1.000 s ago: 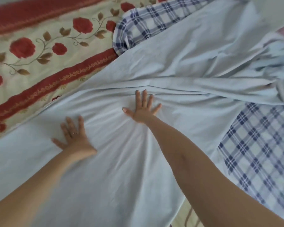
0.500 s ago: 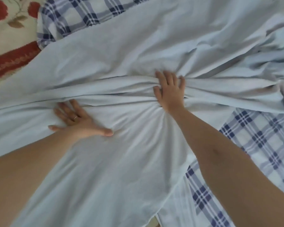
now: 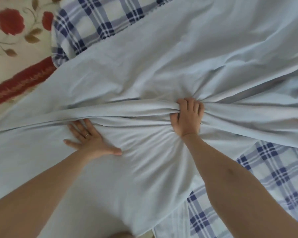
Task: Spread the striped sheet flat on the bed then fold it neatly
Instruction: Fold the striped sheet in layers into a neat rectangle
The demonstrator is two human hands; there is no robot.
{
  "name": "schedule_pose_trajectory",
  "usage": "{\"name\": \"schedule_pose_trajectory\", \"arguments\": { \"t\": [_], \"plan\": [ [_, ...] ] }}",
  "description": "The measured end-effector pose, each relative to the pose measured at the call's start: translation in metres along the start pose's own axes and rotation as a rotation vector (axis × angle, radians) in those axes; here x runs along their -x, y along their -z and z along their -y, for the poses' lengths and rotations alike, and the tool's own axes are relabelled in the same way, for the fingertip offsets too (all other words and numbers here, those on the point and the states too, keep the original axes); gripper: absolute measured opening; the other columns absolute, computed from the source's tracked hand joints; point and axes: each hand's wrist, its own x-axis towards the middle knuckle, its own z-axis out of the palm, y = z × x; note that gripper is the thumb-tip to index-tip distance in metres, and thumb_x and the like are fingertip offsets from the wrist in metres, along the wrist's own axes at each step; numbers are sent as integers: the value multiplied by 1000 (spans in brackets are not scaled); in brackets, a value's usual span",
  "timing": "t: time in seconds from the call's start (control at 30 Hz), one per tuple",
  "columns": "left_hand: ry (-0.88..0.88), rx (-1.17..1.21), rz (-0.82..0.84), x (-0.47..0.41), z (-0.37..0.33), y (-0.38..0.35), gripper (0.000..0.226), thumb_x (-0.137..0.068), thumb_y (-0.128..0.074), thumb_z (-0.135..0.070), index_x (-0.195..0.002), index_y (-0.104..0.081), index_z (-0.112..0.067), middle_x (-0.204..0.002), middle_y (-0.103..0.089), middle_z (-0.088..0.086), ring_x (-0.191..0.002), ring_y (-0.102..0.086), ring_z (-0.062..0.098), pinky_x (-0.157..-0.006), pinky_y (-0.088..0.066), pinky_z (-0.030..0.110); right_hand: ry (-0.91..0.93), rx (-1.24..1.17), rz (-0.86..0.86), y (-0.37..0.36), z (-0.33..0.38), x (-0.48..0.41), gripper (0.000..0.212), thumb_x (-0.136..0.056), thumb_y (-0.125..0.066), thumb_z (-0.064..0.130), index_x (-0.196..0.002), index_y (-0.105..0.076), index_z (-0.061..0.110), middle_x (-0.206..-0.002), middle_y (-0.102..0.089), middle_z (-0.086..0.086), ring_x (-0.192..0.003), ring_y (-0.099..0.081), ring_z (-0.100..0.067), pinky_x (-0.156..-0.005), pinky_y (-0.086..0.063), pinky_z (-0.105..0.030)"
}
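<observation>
Two bare hands work on the pale blue sheet (image 3: 162, 66), a thin soft fabric lying rumpled across the bed, over a blue checked cloth (image 3: 96, 23) and a rose-printed cover (image 3: 15, 31). The left hand (image 3: 91, 140) presses flat with its fingers spread, the tips at a long ridge. The right hand (image 3: 187, 115), flatter a moment ago, now curls tightly round that bunched ridge. The stripes are too faint to see.
</observation>
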Motion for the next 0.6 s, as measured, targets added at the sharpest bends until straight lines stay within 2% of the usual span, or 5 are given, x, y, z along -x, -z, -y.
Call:
{"name": "schedule_pose_trajectory", "arguments": {
  "t": [0.17, 0.27, 0.33, 0.47, 0.6],
  "plan": [
    [-22, 464, -176, 17, -27, 18, 146, -60, -81, -56, -143, 24, 3, -153, 18, 24, -144, 12, 35, -114, 4, 56, -5, -46, 152, 6, -1, -7, 35, -74, -37, 36, -100, -48, 15, -98, -54, -10, -96, -40, -27, -101, -25, -44],
    [-17, 1041, -668, -1, -90, 61, 105, -75, -75, -43, -146, -12, 3, -152, -15, 18, -140, -22, 31, -115, -18, 45, -14, -46, 173, 3, -3, -10, 35, -72, -38, 36, -98, -48, 15, -96, -55, -10, -97, -41, -28, -100, -25, -44],
    [-105, 879, -903, -28, -137, 98, 90, -80, -69, -47, -142, -25, 1, -150, -23, 18, -138, -27, 31, -109, -18, 48, 5, -51, 170, 4, -3, -5, 35, -71, -38, 36, -98, -48, 15, -96, -55, -10, -97, -43, -29, -99, -27, -44],
    [-171, 385, -942, -103, -200, 126, 56, -91, -39, -51, -132, -46, -13, -142, -41, 10, -131, -37, 28, -107, -19, 48, 14, -83, 164, 1, -2, -5, 37, -70, -38, 39, -99, -47, 17, -103, -44, -4, -100, -43, -29, -99, -26, -44],
    [-194, 238, -1075, -131, -206, 114, 44, -87, -44, -43, -111, -53, -7, -122, -53, 14, -117, -45, 34, -102, -24, 48, 2, -57, 156, -5, -7, -12, 37, -68, -38, 41, -97, -45, 18, -101, -40, -2, -97, -43, -28, -97, -27, -42]
  ]
}}
